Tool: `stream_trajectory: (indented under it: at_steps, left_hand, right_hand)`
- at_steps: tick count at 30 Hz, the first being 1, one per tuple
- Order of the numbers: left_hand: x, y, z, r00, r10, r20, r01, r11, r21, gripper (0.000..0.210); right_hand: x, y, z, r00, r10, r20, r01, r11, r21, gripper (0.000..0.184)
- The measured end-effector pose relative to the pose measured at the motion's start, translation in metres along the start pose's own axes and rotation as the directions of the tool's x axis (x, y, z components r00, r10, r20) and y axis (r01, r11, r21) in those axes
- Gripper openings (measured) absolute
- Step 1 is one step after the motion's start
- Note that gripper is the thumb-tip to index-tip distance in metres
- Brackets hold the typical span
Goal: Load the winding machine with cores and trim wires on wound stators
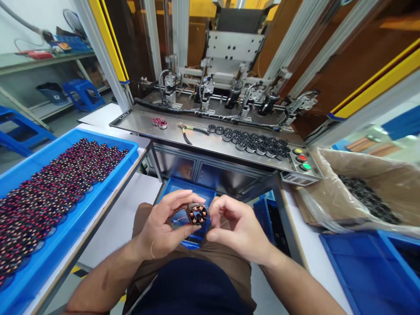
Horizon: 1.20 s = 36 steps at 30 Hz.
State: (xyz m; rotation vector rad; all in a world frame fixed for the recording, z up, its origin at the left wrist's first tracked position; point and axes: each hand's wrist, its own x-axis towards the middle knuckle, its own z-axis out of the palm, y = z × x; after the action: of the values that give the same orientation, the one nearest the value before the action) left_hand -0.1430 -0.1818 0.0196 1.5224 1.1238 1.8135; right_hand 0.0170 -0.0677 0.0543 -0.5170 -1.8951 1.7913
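Note:
In front of my lap, my left hand [167, 218] is closed on a wound motor stator [197, 213], gripping its rim between fingers and thumb. The stator's round opening faces me, showing copper coils inside a dark ring. Thin loose wires stick out around it. Close on its right side is my right hand [234, 225], with fingers curled in. A fine wire runs near those fingertips, but whether they pinch it is unclear. A thin wire strand [152, 249] lies against my left wrist.
On the machine's metal ledge [138, 124] are two red-and-black stators [159, 123], cutting pliers [188, 131], several black cores [256, 142] and push buttons [302, 159]. A blue tray [136, 151] of wound stators stands left. At right are a plastic-lined carton [320, 164] and blue bins [348, 258].

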Motion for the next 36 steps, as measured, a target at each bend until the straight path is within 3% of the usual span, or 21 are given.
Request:
stream_trajectory:
  at_steps: [5, 11, 15, 17, 22, 26, 31, 36]
  left_hand:
    - [-0.001, 0.003, -0.001, 0.991, -0.131, 0.013, 0.131, 0.987, -0.089, 0.067]
    - [0.003, 0.002, -0.003, 0.931, -0.364, 0.025, 0.354, 0.887, -0.297, 0.036]
    - [0.004, -0.005, 0.001, 0.906, -0.42, 0.048, 0.405, 0.831, -0.381, 0.047]
    - [0.003, -0.009, 0.004, 0.908, -0.42, 0.009, 0.39, 0.835, -0.388, 0.05]
    - [0.0, -0.012, 0.011, 0.938, -0.31, -0.156, 0.264, 0.929, -0.259, 0.039]
    - [-0.001, -0.01, 0.012, 0.968, -0.123, -0.22, 0.131, 0.991, 0.022, 0.04]
    - [0.001, -0.007, 0.011, 0.97, 0.137, -0.201, -0.05, 0.921, 0.386, 0.038]
    - [0.003, -0.004, 0.011, 0.96, 0.17, -0.223, -0.061, 0.903, 0.425, 0.035]
  right_hand:
    - [0.001, 0.008, 0.015, 0.999, 0.01, -0.039, -0.005, 0.993, 0.12, 0.04]
    - [-0.005, 0.015, 0.016, 0.995, 0.023, -0.099, -0.006, 0.986, 0.167, 0.036]
    - [-0.006, 0.015, 0.017, 0.993, -0.013, -0.121, 0.031, 0.988, 0.149, 0.034]
    - [-0.007, 0.017, 0.018, 0.991, -0.045, -0.124, 0.061, 0.989, 0.133, 0.031]
    - [-0.012, 0.024, 0.021, 0.986, -0.086, -0.143, 0.098, 0.992, 0.077, 0.029]
    - [-0.013, 0.028, 0.022, 0.982, -0.079, -0.174, 0.094, 0.993, 0.077, 0.028]
    - [-0.007, 0.023, 0.024, 0.977, -0.143, -0.16, 0.152, 0.987, 0.048, 0.025]
    - [-0.004, 0.027, 0.033, 0.975, -0.086, -0.205, 0.101, 0.993, 0.068, 0.027]
